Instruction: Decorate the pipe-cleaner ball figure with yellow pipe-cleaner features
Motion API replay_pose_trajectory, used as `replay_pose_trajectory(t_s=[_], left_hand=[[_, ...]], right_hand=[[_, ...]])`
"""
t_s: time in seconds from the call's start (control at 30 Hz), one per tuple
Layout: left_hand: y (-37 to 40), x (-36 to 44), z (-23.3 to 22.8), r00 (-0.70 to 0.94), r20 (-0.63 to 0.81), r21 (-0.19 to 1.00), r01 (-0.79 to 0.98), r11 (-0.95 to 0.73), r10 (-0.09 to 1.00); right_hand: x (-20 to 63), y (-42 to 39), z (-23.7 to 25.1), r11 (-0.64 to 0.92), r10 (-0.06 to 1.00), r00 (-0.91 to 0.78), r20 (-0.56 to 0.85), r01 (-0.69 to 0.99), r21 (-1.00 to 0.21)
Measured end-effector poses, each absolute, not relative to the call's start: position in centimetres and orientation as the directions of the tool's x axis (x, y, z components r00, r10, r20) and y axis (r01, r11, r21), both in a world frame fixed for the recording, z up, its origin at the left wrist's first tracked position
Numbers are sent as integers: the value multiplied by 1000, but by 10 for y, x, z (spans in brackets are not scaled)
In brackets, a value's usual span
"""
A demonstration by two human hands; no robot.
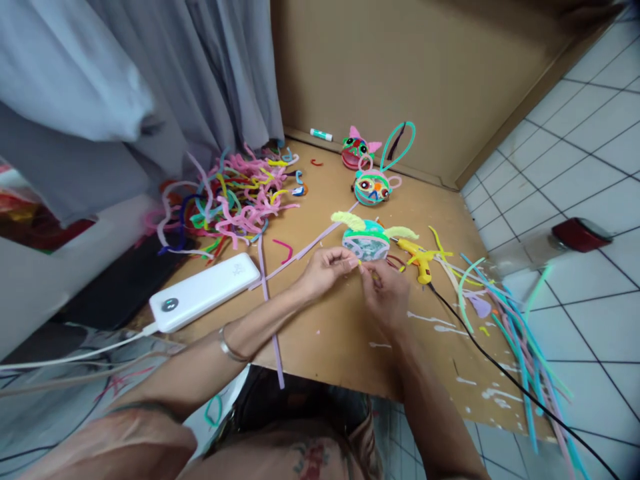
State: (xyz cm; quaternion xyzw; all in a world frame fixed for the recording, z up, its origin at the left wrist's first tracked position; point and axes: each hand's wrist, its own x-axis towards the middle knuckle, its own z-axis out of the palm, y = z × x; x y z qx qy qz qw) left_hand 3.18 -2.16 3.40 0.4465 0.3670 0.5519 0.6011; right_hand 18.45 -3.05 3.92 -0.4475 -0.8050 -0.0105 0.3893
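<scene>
My left hand (327, 270) and my right hand (385, 293) meet over the middle of the board, fingertips pinched close together. Between them shows a tiny yellow piece (359, 263), which looks like a bit of pipe cleaner. Just beyond my fingers sits a round green and teal ornament (367, 230) with pale yellow fuzzy ears, its front partly hidden by my hands. To the right of it lies a yellow hot glue gun (419, 259) with a black cord. Two finished-looking animal-face balls stand farther back: a teal one (373, 190) and a red one with pink ears (354, 153).
A heap of colourful pipe cleaners (240, 200) spreads at the back left, near a grey curtain (225, 73). A white power bank (205, 293) lies at left. More pipe cleaners (530, 353) hang over the right edge. A glue stick (321, 135) rests at the back.
</scene>
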Motion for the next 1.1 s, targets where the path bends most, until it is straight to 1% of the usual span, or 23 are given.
replay_pose_trajectory(t_s=[0.1,0.17,0.2,0.27,0.33,0.43,0.53,0.63,0.73,0.8,0.87,0.97,1.1], left_hand=[[-24,40,32,78,-59,848,-521,91,995],[-25,43,32,90,-125,786,-598,154,988],[-26,44,33,101,-145,762,-623,177,984],[-26,45,34,123,-169,729,-652,208,978],[-27,46,35,138,-183,705,-672,228,973],[-27,46,33,154,-210,675,-691,257,965],[-26,46,30,175,-208,677,-684,271,962],[-25,44,29,176,-187,718,-647,256,967],[-24,42,29,163,-147,793,-570,215,976],[-24,40,30,159,-102,842,-512,170,982],[-23,37,32,152,-52,881,-458,117,987],[-20,32,34,163,-4,918,-390,69,987],[-16,27,33,289,50,943,-329,51,956]], right_hand=[[178,-34,33,585,623,-355,697,803,-115],[174,-35,31,551,604,-361,711,833,-45],[173,-35,30,529,611,-345,713,847,-43],[173,-36,30,484,644,-290,708,871,-83],[173,-35,30,472,676,-254,691,870,-142],[176,-33,30,521,688,-274,672,831,-194],[179,-32,31,551,689,-286,666,803,-225],[183,-31,33,563,708,-265,654,771,-297],[186,-29,34,563,769,-224,598,681,-468],[188,-28,35,536,814,-188,550,610,-584],[189,-27,38,506,841,-147,521,554,-661],[189,-27,43,486,863,-126,489,473,-735],[190,-29,52,503,864,-208,458,397,-768]])
